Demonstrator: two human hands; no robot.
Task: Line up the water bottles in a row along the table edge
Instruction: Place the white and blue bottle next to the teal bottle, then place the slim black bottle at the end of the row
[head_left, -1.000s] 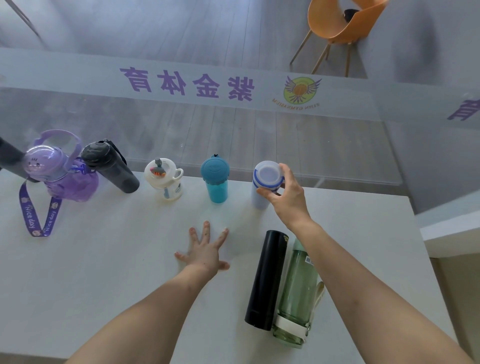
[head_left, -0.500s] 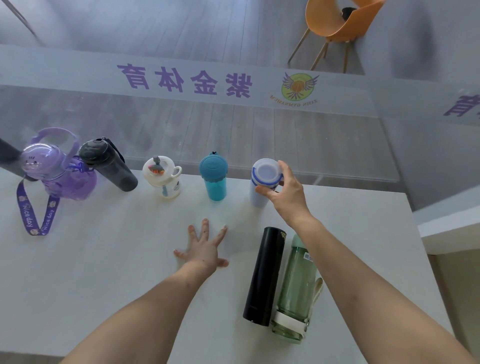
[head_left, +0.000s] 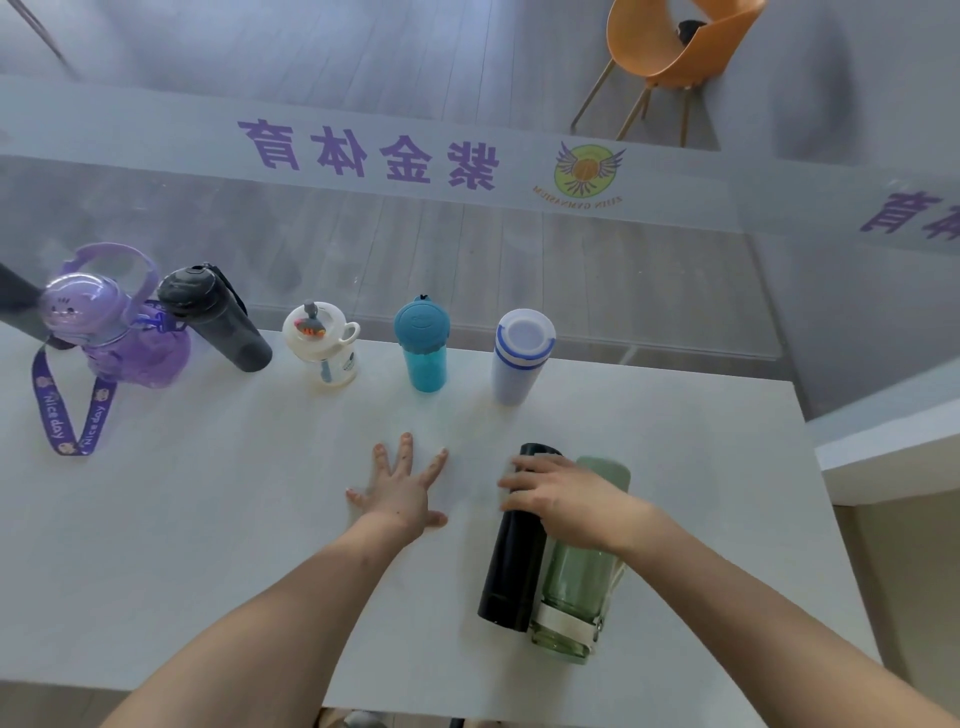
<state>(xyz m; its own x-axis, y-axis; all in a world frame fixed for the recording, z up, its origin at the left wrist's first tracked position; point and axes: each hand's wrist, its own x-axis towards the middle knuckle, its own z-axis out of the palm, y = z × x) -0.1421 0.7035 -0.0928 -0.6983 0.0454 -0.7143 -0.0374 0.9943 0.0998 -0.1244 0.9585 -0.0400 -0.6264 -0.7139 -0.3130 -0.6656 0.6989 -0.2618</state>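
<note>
Along the far edge of the white table (head_left: 208, 545) stand a purple bottle (head_left: 130, 353) with a strap, a dark grey bottle (head_left: 228, 327), a small white bottle with a handle (head_left: 332, 353), a teal bottle (head_left: 423, 343) and a white bottle with blue rings (head_left: 519, 364). Nearer to me, a black bottle (head_left: 511, 566) and a green glass bottle (head_left: 576, 587) lie side by side, touching. My right hand (head_left: 566, 501) rests over their top ends, fingers curled round the black bottle. My left hand (head_left: 402, 493) lies flat on the table, fingers spread.
A glass wall with purple lettering runs right behind the far table edge. An orange chair (head_left: 670, 47) stands beyond it. Part of another dark object (head_left: 15, 301) shows at the far left. The table's right edge lies close to the green bottle.
My right hand has let go of the white bottle with blue rings and come back toward me onto the lying black bottle. The left hand has stayed flat.
</note>
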